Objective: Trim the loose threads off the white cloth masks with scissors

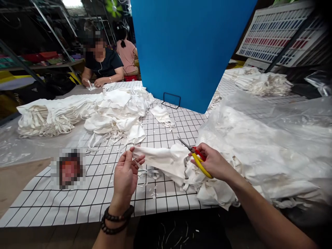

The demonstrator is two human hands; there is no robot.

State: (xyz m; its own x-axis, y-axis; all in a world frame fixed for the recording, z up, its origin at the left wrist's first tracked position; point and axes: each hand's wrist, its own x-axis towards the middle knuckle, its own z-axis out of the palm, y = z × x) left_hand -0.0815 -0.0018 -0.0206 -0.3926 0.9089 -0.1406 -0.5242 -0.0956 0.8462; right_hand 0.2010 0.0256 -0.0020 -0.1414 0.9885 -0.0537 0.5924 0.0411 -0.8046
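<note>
My left hand (126, 174) pinches the left end of a white cloth piece (166, 160) stretched just above the checked table cover (77, 204). My right hand (214, 162) grips small thread snips (195, 157) with a yellow and red handle, blades pointing up-left, beside the cloth's right end. The same hand rests on a heap of white cloth pieces (210, 193) at the table's near edge. Small white trimmings (150, 180) lie scattered under the cloth.
A big pile of white cloth pieces (114, 114) and a bundled stack (44, 119) lie far left. A clear plastic bag of cloth (272, 145) fills the right. A blue board (192, 52) stands behind. Two people sit at the far left; one (102, 64) faces me.
</note>
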